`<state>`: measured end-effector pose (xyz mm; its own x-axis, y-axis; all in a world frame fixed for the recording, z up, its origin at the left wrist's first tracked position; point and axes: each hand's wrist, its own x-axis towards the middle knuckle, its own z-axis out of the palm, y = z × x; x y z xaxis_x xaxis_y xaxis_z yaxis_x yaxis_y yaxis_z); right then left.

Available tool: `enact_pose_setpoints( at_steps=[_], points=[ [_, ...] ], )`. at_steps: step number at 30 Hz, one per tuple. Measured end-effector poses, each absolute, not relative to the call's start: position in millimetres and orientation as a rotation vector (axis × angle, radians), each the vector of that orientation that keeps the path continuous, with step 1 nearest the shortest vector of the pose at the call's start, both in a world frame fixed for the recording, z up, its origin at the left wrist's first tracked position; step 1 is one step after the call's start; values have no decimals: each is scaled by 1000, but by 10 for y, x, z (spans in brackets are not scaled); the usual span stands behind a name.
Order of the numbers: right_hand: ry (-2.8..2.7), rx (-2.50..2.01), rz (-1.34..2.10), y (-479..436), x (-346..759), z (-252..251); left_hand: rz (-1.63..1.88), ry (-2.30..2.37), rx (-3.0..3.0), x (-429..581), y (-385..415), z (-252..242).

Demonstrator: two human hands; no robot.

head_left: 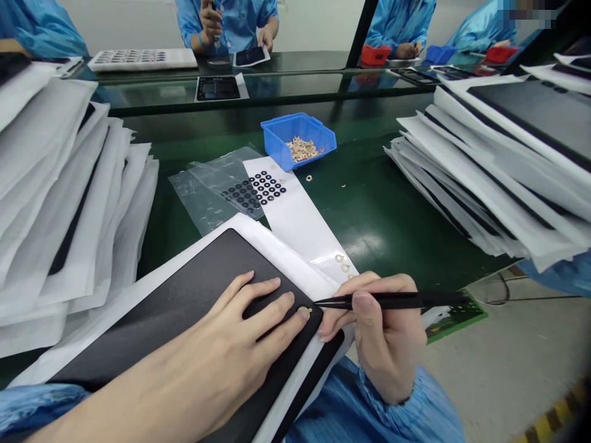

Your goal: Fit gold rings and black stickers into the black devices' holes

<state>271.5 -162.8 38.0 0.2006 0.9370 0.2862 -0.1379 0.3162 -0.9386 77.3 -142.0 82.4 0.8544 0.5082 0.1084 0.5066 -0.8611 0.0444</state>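
The left hand (221,351) is found laid flat on a black panel (184,289), fine black tweezers (406,300) are pinched in the right hand (385,332) with their tips at a small gold ring (303,310) on the panel's edge, and further rings (302,149) are left in a blue plastic bin (277,132).

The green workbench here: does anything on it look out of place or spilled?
Yes, a little. A couple of small tan rings lie loose on the green workbench, just outside the blue bin. They look stray beside the heap of similar rings inside the bin.
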Motion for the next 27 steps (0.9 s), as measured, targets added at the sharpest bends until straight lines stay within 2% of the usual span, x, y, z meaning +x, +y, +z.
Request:
enact_pose_setpoints(
  at_steps=[10, 22, 27],
  points=[
    [-1177, -863, 895, -1647, 2745, 340, 106, 841, 3066, 814, -1444, 847],
    [-1288, -896, 700, -1641, 2719, 318, 245, 866, 3036, 700, -1334, 867],
    [-1251, -826, 773, -1666, 2662, 316, 291, 975, 2951, 676, -1305, 850]
  ],
)
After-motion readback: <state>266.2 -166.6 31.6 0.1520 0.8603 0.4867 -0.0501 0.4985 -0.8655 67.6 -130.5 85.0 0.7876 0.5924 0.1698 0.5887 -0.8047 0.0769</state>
